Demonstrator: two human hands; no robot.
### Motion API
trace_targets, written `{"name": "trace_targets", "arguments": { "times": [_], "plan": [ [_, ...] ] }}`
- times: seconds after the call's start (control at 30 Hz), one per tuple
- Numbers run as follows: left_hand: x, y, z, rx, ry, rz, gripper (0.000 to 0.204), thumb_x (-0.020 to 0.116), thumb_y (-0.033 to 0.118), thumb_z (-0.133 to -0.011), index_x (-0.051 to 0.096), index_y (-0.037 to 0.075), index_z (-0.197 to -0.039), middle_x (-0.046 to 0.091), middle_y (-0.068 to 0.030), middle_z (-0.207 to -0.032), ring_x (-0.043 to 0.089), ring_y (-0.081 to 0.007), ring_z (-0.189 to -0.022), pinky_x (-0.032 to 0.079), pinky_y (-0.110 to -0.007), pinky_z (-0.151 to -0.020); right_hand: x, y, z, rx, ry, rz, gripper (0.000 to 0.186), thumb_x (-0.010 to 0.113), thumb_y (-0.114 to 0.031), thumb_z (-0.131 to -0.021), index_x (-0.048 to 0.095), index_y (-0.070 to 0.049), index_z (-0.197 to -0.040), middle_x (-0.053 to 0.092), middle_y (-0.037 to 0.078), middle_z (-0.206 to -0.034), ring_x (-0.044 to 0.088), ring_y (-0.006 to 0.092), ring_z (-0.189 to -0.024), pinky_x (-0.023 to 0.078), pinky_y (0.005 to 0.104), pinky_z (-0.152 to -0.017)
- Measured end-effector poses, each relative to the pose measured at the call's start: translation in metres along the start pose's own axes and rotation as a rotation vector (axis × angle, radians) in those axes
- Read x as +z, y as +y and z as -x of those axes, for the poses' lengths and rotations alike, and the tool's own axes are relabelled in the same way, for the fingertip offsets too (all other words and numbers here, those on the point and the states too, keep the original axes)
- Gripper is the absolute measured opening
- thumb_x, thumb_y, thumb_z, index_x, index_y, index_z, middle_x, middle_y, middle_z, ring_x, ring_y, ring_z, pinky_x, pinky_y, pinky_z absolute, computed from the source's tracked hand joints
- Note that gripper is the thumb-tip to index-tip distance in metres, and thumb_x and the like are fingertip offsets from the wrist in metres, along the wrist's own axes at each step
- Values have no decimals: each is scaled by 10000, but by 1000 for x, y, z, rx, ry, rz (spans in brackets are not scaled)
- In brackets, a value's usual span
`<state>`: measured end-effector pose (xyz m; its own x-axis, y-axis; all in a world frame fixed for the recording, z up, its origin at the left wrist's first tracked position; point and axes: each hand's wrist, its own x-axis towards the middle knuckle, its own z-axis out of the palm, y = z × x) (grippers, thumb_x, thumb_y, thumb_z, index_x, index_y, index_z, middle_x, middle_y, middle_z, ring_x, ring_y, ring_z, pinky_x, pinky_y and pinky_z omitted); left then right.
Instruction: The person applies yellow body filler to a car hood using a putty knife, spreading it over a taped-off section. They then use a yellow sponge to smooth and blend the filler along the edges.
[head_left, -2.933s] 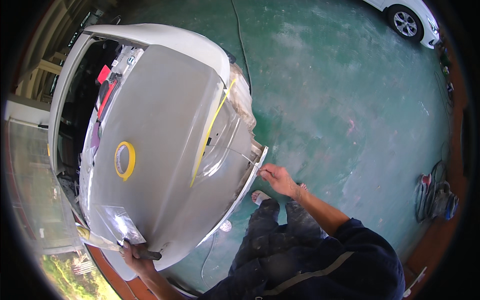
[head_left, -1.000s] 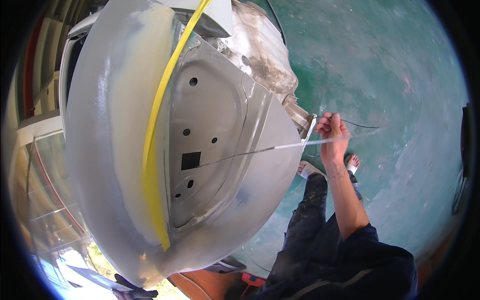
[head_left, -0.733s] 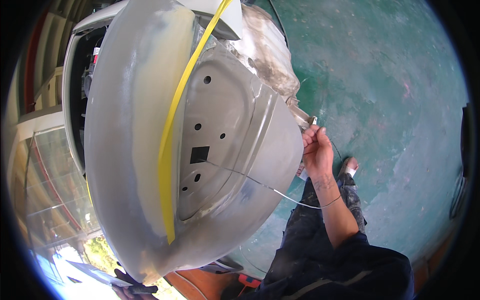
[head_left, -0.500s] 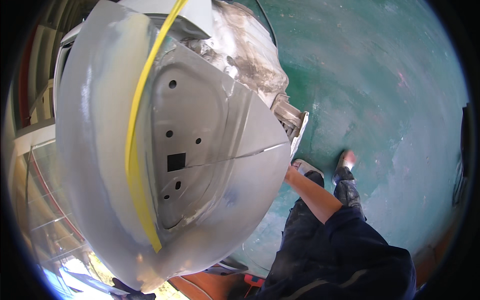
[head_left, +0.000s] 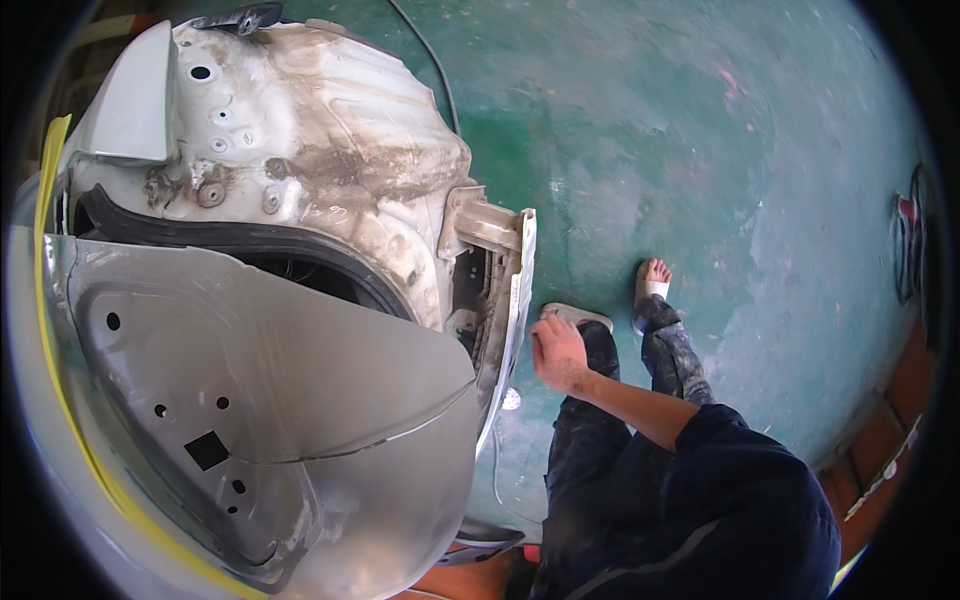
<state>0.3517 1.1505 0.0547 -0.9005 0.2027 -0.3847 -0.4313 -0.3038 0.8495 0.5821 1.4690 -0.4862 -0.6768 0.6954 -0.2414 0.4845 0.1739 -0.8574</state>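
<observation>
My right hand point(head_left: 558, 352) is bent at the wrist over my left leg, beside the white edge strip point(head_left: 508, 330) of a car body. Its fingers are curled in, and their tips are turned out of sight. A gap shows between the hand and the strip. Closest on the left is a large grey primed car body panel point(head_left: 370, 390) with a recess, round holes and a square hole. Yellow masking tape point(head_left: 60, 375) runs along its outer curve. My left hand is outside the picture.
Behind the panel are a black rubber seal point(head_left: 250, 235) and dirty white bodywork point(head_left: 340, 110). A dark hose point(head_left: 432, 60) lies on the green floor point(head_left: 620, 130). My sandalled feet stand right of the car. Something dark and coiled point(head_left: 908, 235) is at the far right.
The view has swung right and down, so the panel sits lower left and more dirty bodywork shows. My right hand has come off the panel's edge.
</observation>
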Motion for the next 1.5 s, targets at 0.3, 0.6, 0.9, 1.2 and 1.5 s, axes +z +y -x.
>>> {"name": "trace_targets", "arguments": {
  "times": [0.3,0.6,0.9,1.2,1.5],
  "plan": [
    [14,-45,-36,23,11,-98,484,558,408,-987,571,119,-1375,679,-123,-1080,537,-179,-727,422,-319,-627,75,124,-100,6,-85,63,822,714,-106,-831,305,-49,-1542,354,174,-1550,314,346,-1467,267,496,-1216],
    [16,-62,-33,30,30,-153,474,588,384,-970,581,92,-1343,673,-126,-1069,550,-178,-739,444,-324,-639,105,180,-87,139,-282,-203,205,563,-183,-972,474,-75,-1121,703,230,-880,670,475,-836,525,566,-724],
    [4,-45,9,82,14,-113,465,619,360,-952,591,64,-1311,667,-130,-1058,564,-178,-750,466,-328,-651,-68,13,13,-72,-464,200,287,565,-152,-910,571,4,-1151,688,246,-758,693,445,-736,564,521,-649],
    [6,-38,41,167,-11,-138,458,650,336,-935,601,37,-1278,661,-133,-1046,577,-178,-762,488,-333,-664,-97,-83,-89,-377,-648,63,147,581,-152,-841,607,-7,-848,674,212,-783,678,435,-794,557,481,-701],
    [10,-22,68,267,-15,-232,452,681,312,-917,611,10,-1246,655,-137,-1035,590,-178,-773,510,-338,-676,-128,-22,-13,-293,-507,10,54,588,-56,-838,617,-14,-858,671,231,-785,666,455,-754,538,517,-673]
  ]
}}
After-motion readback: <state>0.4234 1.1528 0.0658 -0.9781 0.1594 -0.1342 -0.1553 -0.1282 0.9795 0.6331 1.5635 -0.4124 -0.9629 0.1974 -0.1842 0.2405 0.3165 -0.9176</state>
